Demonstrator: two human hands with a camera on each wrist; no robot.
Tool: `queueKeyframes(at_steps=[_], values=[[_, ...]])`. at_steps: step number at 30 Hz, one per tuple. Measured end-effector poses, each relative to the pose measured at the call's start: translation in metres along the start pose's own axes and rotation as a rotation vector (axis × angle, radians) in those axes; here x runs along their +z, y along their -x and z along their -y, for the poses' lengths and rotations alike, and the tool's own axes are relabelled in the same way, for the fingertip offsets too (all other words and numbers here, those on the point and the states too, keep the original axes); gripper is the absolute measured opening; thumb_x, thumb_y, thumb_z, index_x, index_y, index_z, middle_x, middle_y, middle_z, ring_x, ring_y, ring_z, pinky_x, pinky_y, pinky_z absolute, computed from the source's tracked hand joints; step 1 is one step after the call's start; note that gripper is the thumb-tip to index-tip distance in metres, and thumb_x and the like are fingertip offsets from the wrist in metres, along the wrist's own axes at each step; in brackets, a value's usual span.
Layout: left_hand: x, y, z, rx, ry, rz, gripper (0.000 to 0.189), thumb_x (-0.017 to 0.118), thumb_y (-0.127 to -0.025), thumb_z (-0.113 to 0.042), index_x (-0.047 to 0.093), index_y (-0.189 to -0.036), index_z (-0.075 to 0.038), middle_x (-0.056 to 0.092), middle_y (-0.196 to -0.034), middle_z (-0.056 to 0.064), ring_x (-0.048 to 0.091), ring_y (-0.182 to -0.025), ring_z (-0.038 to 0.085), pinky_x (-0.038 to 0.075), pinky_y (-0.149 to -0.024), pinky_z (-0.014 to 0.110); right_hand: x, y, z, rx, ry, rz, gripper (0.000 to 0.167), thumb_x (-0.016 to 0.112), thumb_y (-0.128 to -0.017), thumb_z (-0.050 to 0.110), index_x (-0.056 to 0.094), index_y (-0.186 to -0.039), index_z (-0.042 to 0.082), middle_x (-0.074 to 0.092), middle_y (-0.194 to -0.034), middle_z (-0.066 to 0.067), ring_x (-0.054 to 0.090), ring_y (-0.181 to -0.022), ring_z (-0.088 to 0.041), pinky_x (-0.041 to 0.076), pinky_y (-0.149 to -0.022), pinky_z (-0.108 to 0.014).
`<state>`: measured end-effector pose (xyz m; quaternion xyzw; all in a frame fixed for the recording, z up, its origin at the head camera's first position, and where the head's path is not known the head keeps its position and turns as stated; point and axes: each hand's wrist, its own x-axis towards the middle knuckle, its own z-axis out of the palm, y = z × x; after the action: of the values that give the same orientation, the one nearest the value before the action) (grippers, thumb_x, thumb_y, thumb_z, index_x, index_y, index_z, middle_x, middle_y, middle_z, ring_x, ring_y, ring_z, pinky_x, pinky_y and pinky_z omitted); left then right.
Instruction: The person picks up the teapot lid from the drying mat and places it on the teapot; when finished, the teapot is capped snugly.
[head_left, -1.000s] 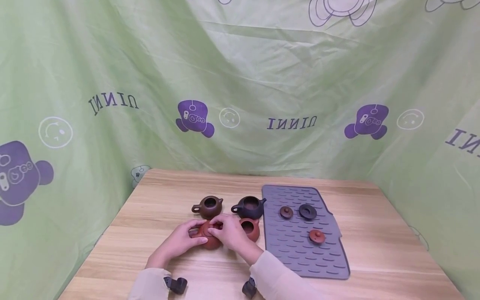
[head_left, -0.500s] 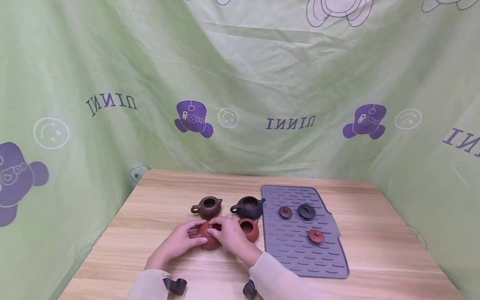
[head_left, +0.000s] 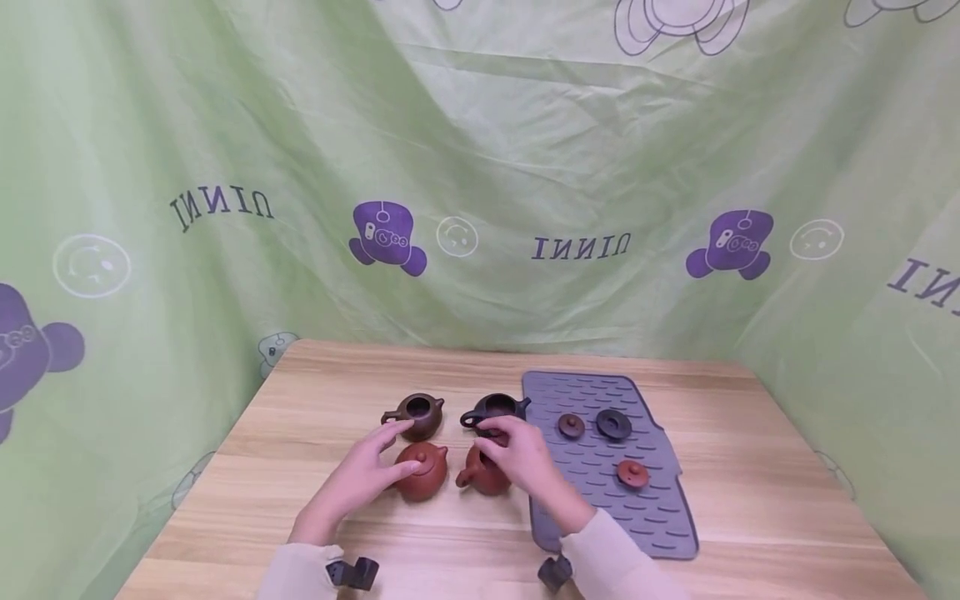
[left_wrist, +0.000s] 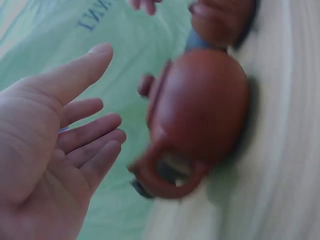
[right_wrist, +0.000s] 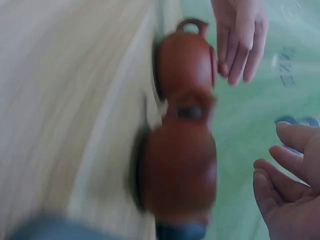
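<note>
A red clay teapot (head_left: 422,482) with its lid on stands at the front left of the group. My left hand (head_left: 362,472) hovers by its handle side, fingers spread and apart from the pot in the left wrist view (left_wrist: 200,100). A second red teapot (head_left: 486,475), lidless, stands to its right. Above that one is my right hand (head_left: 525,457), fingers loosely bent and holding nothing. Behind them stand a brown teapot (head_left: 424,421) and a black teapot (head_left: 501,406), both without lids; the right hand partly covers the black one.
A grey ribbed mat (head_left: 585,500) lies on the right of the wooden table (head_left: 337,383). On it rest a brown lid (head_left: 572,426), a black lid (head_left: 614,424) and a red lid (head_left: 633,473). A green printed curtain (head_left: 480,150) hangs behind the table.
Both hands have let go of the front-left red teapot, leaving its lid seated. My right hand has moved right, over the other red teapot; the left has drawn back slightly.
</note>
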<state>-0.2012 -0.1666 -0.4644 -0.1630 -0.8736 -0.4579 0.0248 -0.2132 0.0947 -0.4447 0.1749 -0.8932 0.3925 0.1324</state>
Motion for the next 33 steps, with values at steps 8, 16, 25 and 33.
queueKeyframes(at_steps=[8,16,25,33], values=[[0.013,-0.009,-0.027,0.093,-0.015,0.016,0.062,0.078,-0.084,-0.021,0.053,-0.138,-0.003,0.051,-0.140,0.014,0.042,-0.132,0.034,0.032,-0.108,0.052,-0.050,0.013,-0.029,0.102,0.030,-0.069,0.016,0.077,-0.084,0.014,0.075,-0.099,0.009,0.069,-0.096,-0.003,0.066,-0.083,-0.018,0.055,-0.073,-0.035],[0.040,-0.019,-0.038,0.140,-0.069,0.082,0.061,0.077,-0.085,-0.022,0.053,-0.136,0.002,0.054,-0.135,0.017,0.055,-0.117,0.032,0.042,-0.101,0.048,-0.093,0.032,-0.062,0.229,0.127,-0.068,0.023,0.076,-0.086,0.015,0.073,-0.107,0.006,0.069,-0.103,-0.009,0.064,-0.090,-0.024,0.054,-0.076,-0.042],[0.066,-0.028,-0.046,0.080,-0.103,0.136,0.064,0.076,-0.086,-0.025,0.050,-0.137,0.004,0.048,-0.139,0.022,0.051,-0.122,0.039,0.041,-0.102,0.049,-0.124,0.053,-0.089,0.307,0.115,-0.027,0.031,0.073,-0.087,0.011,0.069,-0.116,0.001,0.066,-0.101,-0.015,0.065,-0.082,-0.023,0.056,-0.069,-0.037],[0.087,-0.031,-0.045,0.074,-0.150,0.105,0.064,0.079,-0.082,-0.019,0.051,-0.132,0.010,0.052,-0.133,0.028,0.047,-0.125,0.041,0.037,-0.104,0.052,-0.137,0.069,-0.110,0.369,0.108,0.014,0.037,0.075,-0.086,0.013,0.066,-0.117,-0.005,0.068,-0.101,-0.020,0.067,-0.091,-0.032,0.050,-0.086,-0.053]])
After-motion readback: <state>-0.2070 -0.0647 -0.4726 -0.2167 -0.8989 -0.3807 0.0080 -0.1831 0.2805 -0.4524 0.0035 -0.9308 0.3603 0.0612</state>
